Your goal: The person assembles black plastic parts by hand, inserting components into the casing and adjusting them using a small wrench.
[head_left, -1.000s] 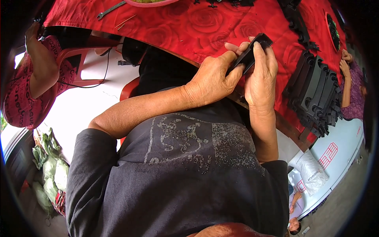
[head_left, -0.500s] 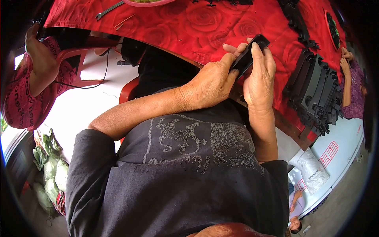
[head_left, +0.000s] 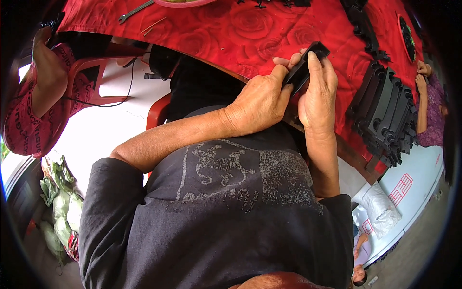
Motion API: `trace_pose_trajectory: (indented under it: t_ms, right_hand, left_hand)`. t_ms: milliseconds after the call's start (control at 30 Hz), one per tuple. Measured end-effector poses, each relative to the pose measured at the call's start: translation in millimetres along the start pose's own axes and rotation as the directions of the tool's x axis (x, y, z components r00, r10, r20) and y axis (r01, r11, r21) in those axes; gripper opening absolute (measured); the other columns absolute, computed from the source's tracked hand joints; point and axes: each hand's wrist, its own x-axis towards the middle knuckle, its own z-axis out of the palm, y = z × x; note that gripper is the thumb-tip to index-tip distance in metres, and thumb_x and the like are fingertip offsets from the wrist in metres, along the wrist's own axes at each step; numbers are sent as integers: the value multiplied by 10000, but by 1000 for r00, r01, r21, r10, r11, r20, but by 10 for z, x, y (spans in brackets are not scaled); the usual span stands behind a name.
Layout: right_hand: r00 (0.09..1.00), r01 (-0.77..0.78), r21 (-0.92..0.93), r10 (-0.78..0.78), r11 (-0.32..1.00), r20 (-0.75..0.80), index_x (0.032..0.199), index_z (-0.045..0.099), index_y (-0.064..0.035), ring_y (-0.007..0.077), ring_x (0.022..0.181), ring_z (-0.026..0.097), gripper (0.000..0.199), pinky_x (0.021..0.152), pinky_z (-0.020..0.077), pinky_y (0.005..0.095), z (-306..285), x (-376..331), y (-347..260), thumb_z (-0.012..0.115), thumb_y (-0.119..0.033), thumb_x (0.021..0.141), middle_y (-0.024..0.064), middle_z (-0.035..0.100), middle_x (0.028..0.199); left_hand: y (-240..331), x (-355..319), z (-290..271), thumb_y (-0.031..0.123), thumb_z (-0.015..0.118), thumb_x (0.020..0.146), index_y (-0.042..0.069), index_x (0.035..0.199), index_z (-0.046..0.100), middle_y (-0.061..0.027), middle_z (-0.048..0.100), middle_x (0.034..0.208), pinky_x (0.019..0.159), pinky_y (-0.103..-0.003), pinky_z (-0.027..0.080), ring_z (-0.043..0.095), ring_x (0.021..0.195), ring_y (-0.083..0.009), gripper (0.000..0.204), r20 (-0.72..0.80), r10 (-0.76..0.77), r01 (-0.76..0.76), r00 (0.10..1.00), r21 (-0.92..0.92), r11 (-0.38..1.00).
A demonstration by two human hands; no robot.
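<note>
Both my hands hold one long, black, trough-shaped plastic part (head_left: 300,73) above the near edge of the red table. My left hand (head_left: 263,98) grips its lower left side, thumb along the near end and fingertips behind it. From the right, my right hand (head_left: 318,94) is closed on the part, with its fingers laid along the upper right side and a fingertip near the top end. The palm of my right hand hides some of the part's lower side. To the right lies a stack of similar long black parts (head_left: 382,103).
A rose-patterned red cloth covers the table (head_left: 250,24). On it lie a wrench (head_left: 134,12), the rim of a pink basin (head_left: 185,4) and more black pieces (head_left: 363,29). A person's arm (head_left: 422,101) is at the far right; another person's leg (head_left: 48,82) is at the left.
The view has shifted slightly. My hands keep nearly the same grip on the black plastic part, which has hardly moved.
</note>
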Motion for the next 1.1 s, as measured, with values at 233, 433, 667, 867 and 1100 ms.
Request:
trace_pose_trajectory:
  t_ms: [233, 433, 667, 867, 1100]
  right_hand:
    - [998, -61, 38, 62, 997, -27, 1071, 511, 15, 288, 871, 730, 207, 777, 593, 367, -27, 9, 28, 495, -190, 1048, 97, 626, 895]
    - [998, -61, 53, 63, 997, -26, 1064, 525, 9, 292, 882, 731, 216, 780, 587, 355, -60, 10, 46, 507, -205, 1047, 95, 632, 897]
    - [997, -72, 65, 74, 995, -29, 1047, 529, 7, 295, 889, 731, 212, 799, 594, 368, -38, 5, 51, 510, -203, 1046, 95, 634, 893]
    - [995, -87, 74, 90, 993, -44, 1046, 523, 10, 297, 886, 732, 206, 797, 599, 371, -32, 10, 62, 500, -195, 1049, 99, 632, 890]
    - [1000, -2, 60, 4, 998, -29, 1081, 552, -7, 257, 900, 719, 311, 781, 579, 344, -25, 22, 17, 513, -315, 1059, 120, 663, 953]
  left_hand:
    - [-68, -71, -43, 95, 462, 1018, -29, 1233, 429, -134, 631, 715, 580, -372, 538, 675, 600, -234, 250, 116, -13, 22, 993, -79, 997]
    - [-79, -111, -73, 103, 467, 1017, -23, 1225, 425, -111, 629, 735, 589, -363, 536, 673, 612, -217, 247, 184, -66, 82, 981, -79, 994]
    - [-99, -119, -93, 106, 476, 1011, -25, 1194, 426, -115, 635, 741, 588, -371, 532, 674, 612, -223, 231, 204, -69, 83, 976, -59, 995]
    - [-125, -120, -107, 90, 479, 1006, -23, 1190, 429, -112, 630, 724, 587, -373, 530, 674, 611, -226, 222, 190, -5, 10, 982, -27, 1000]
    - [-23, -68, -112, 75, 473, 1013, -32, 1205, 438, -120, 638, 767, 619, -348, 535, 674, 636, -207, 223, 185, -93, 118, 978, -125, 985]
